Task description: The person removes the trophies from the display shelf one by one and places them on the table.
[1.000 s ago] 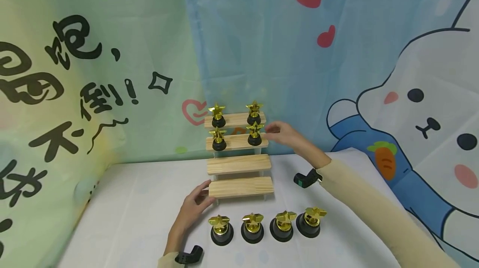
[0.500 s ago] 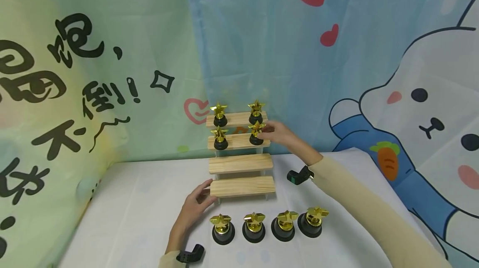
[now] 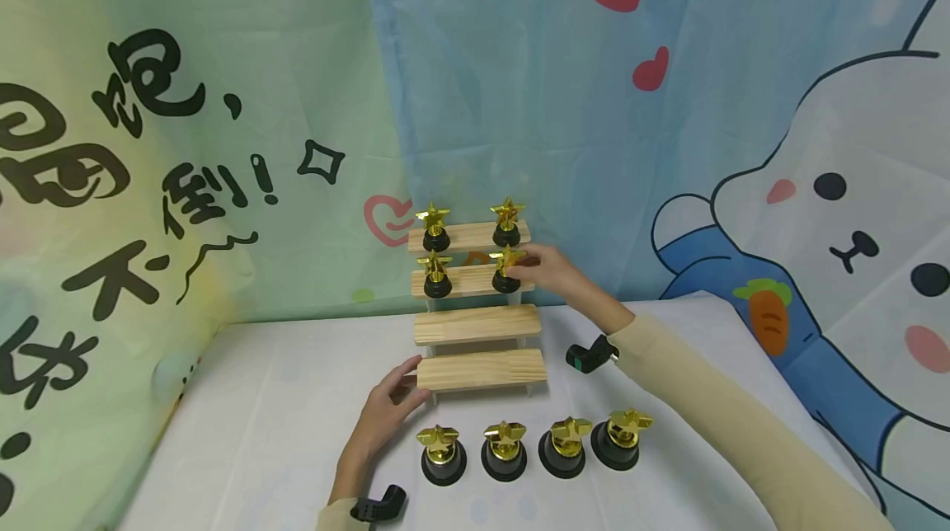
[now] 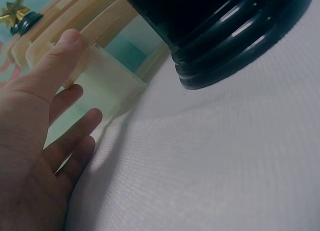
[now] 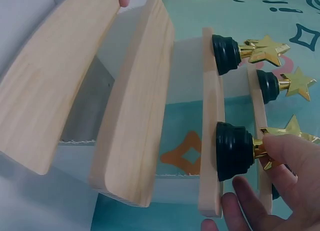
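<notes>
A four-step wooden stand (image 3: 477,325) rises at the middle of the white table. Two gold star trophies stand on its top step (image 3: 507,223) and two on the second step. My right hand (image 3: 521,265) pinches the star of the right trophy on the second step (image 3: 506,269); in the right wrist view my right hand (image 5: 267,161) has its fingers closing round the gold stem above that trophy's black base (image 5: 234,151). My left hand (image 3: 399,387) rests with straight fingers against the left end of the bottom step (image 3: 482,369); the left wrist view has this left hand (image 4: 65,86) with its thumb on the support.
A row of several more star trophies (image 3: 504,450) stands on the table in front of the stand, close to my left hand; the black base of one (image 4: 225,36) fills the left wrist view. Cartoon cloth backdrops (image 3: 779,143) hang right behind the stand.
My right hand has moved left from beside the second step onto its right trophy and closed its fingers on the star. The left hand has not moved.
</notes>
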{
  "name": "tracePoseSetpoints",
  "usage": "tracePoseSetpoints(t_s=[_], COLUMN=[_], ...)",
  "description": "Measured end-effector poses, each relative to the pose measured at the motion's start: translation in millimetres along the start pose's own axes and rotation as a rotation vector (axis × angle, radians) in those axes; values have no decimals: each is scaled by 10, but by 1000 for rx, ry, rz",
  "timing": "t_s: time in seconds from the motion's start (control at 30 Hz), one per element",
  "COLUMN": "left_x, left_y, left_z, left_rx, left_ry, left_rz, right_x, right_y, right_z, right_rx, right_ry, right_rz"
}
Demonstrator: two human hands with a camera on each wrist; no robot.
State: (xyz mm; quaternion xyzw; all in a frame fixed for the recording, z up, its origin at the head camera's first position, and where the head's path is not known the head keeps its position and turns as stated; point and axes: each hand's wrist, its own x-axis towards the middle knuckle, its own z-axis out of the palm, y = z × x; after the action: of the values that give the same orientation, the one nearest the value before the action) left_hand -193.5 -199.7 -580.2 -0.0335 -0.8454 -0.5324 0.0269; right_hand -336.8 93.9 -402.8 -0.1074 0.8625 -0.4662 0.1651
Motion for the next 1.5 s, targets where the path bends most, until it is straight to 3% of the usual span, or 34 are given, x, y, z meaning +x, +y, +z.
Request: tracePoseSetpoints(t_s=[0.3, 0.53, 0.9, 1.13, 1.5], left_x=[-11, -4, -10, -14, -4], left_y=[-7, -18, 23, 13, 10], left_z=[19, 13, 8, 0, 0], left_rx=[-8, -7, 13, 2, -6], left_ry=[8, 7, 5, 3, 4], left_rz=[0, 14, 4, 19, 17], right_x=[-88, -309, -996, -1251, -1615], right_y=[20, -105, -185, -156, -147], right_z=[26, 24, 283, 470, 774], right_rx=[-6, -10, 19, 41, 147], right_ry=[36, 19, -145, -246, -305], right_rz=[-68, -88, -166, -251, -327])
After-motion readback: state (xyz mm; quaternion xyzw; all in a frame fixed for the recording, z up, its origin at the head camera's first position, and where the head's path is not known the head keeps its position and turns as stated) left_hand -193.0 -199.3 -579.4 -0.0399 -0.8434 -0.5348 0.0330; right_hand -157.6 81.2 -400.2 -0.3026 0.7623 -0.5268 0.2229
